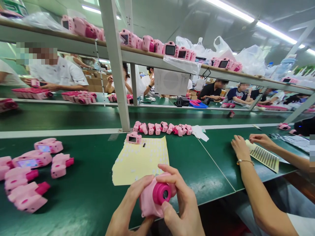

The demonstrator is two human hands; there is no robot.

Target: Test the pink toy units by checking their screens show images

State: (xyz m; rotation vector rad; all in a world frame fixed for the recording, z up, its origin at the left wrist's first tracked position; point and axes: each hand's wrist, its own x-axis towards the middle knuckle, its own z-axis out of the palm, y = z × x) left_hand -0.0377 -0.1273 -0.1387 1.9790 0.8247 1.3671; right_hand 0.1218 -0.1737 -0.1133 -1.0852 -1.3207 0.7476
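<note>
A pink toy camera (147, 200) with a magenta lens ring is held between my two hands, its lens facing up toward me. My left hand (126, 205) grips the camera's left side, fingers along its top edge and underneath. On the other side, my right hand (183, 200) has its thumb by the lens ring and its fingers over the top. Just beyond lies a yellow sticker sheet (145, 160) with small pale marks. Another pink toy camera (133, 138), screen toward me, rests at the sheet's far left corner near a small black piece (144, 145).
Several pink cameras (31, 160) lie at the left; a row of more (157, 128) runs along the bench's back edge. A white post (114, 65) supports the loaded shelf (147, 54). At right, a co-worker's hands (240, 149) are at a sheet of dark stickers (264, 157).
</note>
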